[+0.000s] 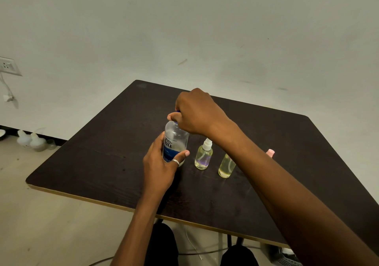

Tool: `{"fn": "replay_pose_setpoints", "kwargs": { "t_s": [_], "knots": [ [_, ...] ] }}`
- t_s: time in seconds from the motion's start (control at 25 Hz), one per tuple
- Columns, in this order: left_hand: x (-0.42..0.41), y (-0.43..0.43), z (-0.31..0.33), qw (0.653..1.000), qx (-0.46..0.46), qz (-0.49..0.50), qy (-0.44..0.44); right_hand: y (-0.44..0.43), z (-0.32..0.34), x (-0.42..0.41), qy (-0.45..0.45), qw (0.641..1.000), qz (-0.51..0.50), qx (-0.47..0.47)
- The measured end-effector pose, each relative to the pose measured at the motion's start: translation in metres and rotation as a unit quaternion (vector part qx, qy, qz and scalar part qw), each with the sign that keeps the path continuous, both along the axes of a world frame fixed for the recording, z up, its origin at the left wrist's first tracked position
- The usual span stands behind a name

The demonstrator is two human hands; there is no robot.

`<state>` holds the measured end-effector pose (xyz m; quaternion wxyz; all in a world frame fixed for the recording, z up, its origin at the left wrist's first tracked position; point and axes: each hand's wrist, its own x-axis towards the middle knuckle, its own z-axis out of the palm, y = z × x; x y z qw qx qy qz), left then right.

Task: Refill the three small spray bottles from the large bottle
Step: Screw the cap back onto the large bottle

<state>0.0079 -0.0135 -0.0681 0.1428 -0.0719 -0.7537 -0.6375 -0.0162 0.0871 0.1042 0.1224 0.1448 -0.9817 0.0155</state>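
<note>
The large bottle (175,142) stands upright near the centre of the worktop (98,152). The left hand (162,168) grips its body and the right hand (198,113) grasps its cap. First spray bottle (203,157) and second spray bottle (226,166) stand beside it, toward the right edge.

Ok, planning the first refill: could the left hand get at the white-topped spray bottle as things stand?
Probably yes, once freed: the left hand grips the large bottle, and the white-topped spray bottle stands beside it, nothing between.
</note>
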Motion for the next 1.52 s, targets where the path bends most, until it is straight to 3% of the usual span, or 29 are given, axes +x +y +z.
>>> {"fn": "replay_pose_setpoints", "kwargs": {
  "t_s": [0.28, 1.08, 1.32, 1.52],
  "knots": [
    [0.000, 0.001, 0.002, 1.000, -0.023, 0.014, -0.005, -0.013, -0.005, 0.013, 0.026, 0.997, -0.064, -0.031],
    [0.004, 0.002, 0.010, 0.999, -0.036, 0.005, -0.018, -0.014, -0.011, 0.027, 0.059, 0.993, -0.084, -0.062],
    [0.006, 0.001, 0.008, 1.000, -0.016, -0.007, -0.015, -0.006, -0.009, 0.031, 0.026, 0.991, -0.105, -0.083],
    [0.004, -0.001, 0.004, 0.999, -0.027, -0.017, -0.016, 0.032, 0.007, 0.058, 0.100, 0.977, -0.153, -0.110]
  ]
}}
